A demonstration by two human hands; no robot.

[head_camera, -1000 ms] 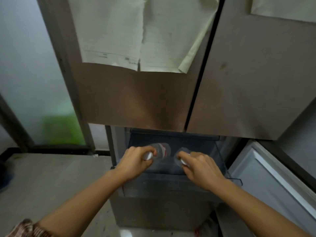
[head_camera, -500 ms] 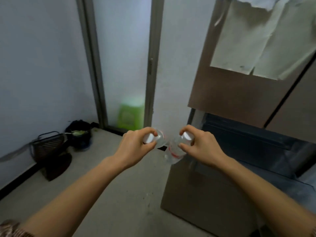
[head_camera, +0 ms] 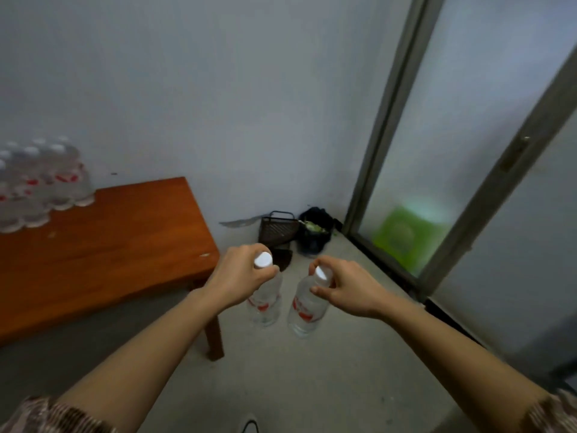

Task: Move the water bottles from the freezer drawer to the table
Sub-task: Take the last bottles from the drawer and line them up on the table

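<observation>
Patterned fabric sleeves at bottom corners, left sleeve (head_camera: 46,414) and right sleeve (head_camera: 552,410); bare forearms reach forward. Tip of a shoe (head_camera: 249,425) at bottom edge on the grey concrete floor (head_camera: 312,385).

Left hand (head_camera: 237,273): fingers and thumb curled round the neck of the left bottle (head_camera: 267,292), just under its white round cap. Right hand (head_camera: 346,289): fingertips pinch the neck of the right bottle (head_camera: 306,309), the same way. Both bottles are clear ribbed plastic cylinders with red-printed labels. They hang from the hands, long axis near vertical, cap up, base toward the floor; the right one tilts slightly, base leaning left. They are in the air above the floor, just beside each other and apart, right of the table corner.

Table (head_camera: 109,245): glossy orange-brown wood, flat rectangular top, square leg, small pale chips on the surface. On its far left, a cluster of bottles (head_camera: 40,182) stands upright: clear, white caps, red labels, blurred.

Farther, at the wall corner: dark wire-mesh basket (head_camera: 278,229), tilted, beside a black bag (head_camera: 315,232) with something pale green on top. Right: grey metal sliding door frame (head_camera: 384,120) with frosted glass; green blur (head_camera: 406,235) behind it. Plain pale wall (head_camera: 218,89) at the back.
</observation>
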